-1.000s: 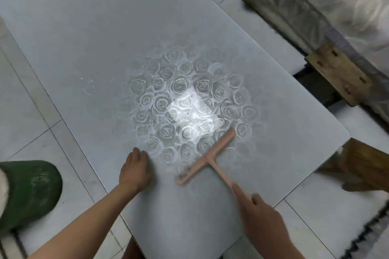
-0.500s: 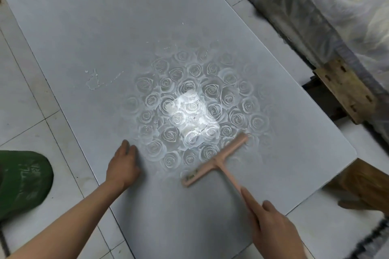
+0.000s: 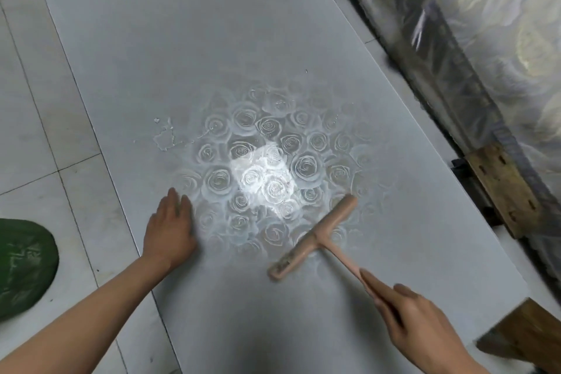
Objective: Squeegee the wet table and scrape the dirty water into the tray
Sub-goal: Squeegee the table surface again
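A grey table [image 3: 182,39] with a faint rose pattern fills the head view, a bright glare on its middle. A small puddle of water [image 3: 165,138] lies left of the roses. My right hand [image 3: 416,319] grips the handle of a pink T-shaped squeegee [image 3: 315,235], whose blade rests on the table near the pattern's lower right. My left hand [image 3: 171,228] lies flat on the table near its left edge, fingers straight. No tray is in view.
A green bucket [image 3: 24,261] stands on the tiled floor [image 3: 36,118] at the left. Wooden blocks [image 3: 501,188] and plastic-wrapped panels [image 3: 485,39] run along the right side. Another wooden piece [image 3: 528,340] sits at the lower right.
The view has shifted, so the table sits lower and further right in frame. The squeegee and both hands keep about the same places on the table.
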